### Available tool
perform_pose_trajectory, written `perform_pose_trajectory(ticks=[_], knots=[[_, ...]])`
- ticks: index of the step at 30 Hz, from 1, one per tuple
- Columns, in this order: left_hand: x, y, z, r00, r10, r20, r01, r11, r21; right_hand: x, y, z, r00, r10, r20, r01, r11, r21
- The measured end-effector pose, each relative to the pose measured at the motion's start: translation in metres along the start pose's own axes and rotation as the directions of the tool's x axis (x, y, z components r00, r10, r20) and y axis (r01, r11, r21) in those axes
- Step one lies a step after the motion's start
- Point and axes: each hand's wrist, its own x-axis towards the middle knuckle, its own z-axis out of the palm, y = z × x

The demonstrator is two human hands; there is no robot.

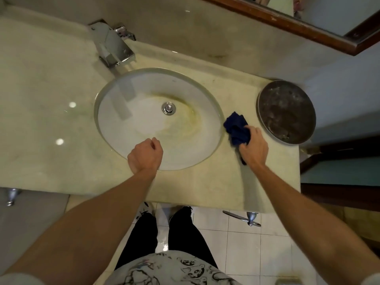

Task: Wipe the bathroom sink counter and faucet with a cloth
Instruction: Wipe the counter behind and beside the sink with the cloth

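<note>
A dark blue cloth (pixel 235 128) lies bunched on the pale marble counter (pixel 205 182), just right of the sink. My right hand (pixel 254 148) grips the cloth and presses it onto the counter. A white oval sink (pixel 127 95) with yellow stains and a chrome drain (pixel 168 108) is set into the counter's middle. My left hand (pixel 145 154) hovers over the sink's near rim with its fingers curled, holding nothing. The chrome faucet (pixel 112 47) stands at the far left behind the sink.
A round dark metal lid or tray (pixel 286 112) sits on the counter's right end, close to the cloth. A wood-framed mirror (pixel 287 21) hangs on the back wall. The counter's front edge is near my legs; white tiled floor (pixel 236 243) lies below.
</note>
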Motion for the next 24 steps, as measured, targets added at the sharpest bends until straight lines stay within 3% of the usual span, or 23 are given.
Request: perform_pose_trajectory(ticks=[5, 8, 10, 13, 16, 17, 18, 19, 22, 24], knots=[[-0.002, 0.002, -0.001, 1.000, -0.017, 0.009, 0.017, 1.000, 0.010, -0.073, -0.054, 0.043, 0.980, 0.193, -0.042, -0.189, 0.978, 0.091], [-0.004, 0.003, -0.003, 1.000, -0.023, 0.015, 0.023, 1.000, 0.016, -0.091, -0.097, 0.047, 0.970, 0.231, 0.074, -0.243, 0.925, 0.292], [-0.004, 0.003, -0.003, 1.000, -0.025, 0.013, 0.025, 1.000, 0.013, -0.085, -0.113, 0.038, 0.921, 0.295, 0.254, -0.389, 0.731, 0.560], [-0.005, 0.003, -0.003, 1.000, -0.025, 0.009, 0.025, 1.000, 0.012, -0.065, -0.109, 0.020, 0.811, 0.323, 0.487, -0.568, 0.243, 0.786], [-0.004, 0.002, -0.002, 0.999, -0.036, 0.010, 0.036, 0.999, 0.000, -0.047, -0.083, -0.006, 0.832, 0.207, 0.514, -0.505, -0.100, 0.857], [-0.004, 0.002, -0.001, 0.999, -0.035, 0.011, 0.035, 0.999, 0.002, -0.043, -0.072, -0.016, 0.842, 0.174, 0.510, -0.484, -0.170, 0.858], [-0.004, 0.002, -0.001, 0.999, -0.032, 0.011, 0.032, 0.999, 0.007, -0.041, -0.057, -0.022, 0.848, 0.174, 0.501, -0.471, -0.188, 0.862], [-0.004, 0.002, -0.001, 0.999, -0.030, 0.011, 0.030, 0.999, 0.012, -0.043, -0.043, -0.027, 0.842, 0.209, 0.497, -0.477, -0.142, 0.868], [-0.003, 0.002, 0.000, 0.999, -0.034, 0.012, 0.033, 0.999, 0.024, -0.068, 0.009, -0.018, 0.721, 0.497, 0.483, -0.617, 0.141, 0.775], [-0.002, 0.001, 0.001, 0.999, -0.032, 0.005, 0.031, 0.999, 0.027, -0.092, 0.033, -0.011, 0.658, 0.682, 0.318, -0.685, 0.368, 0.629]])
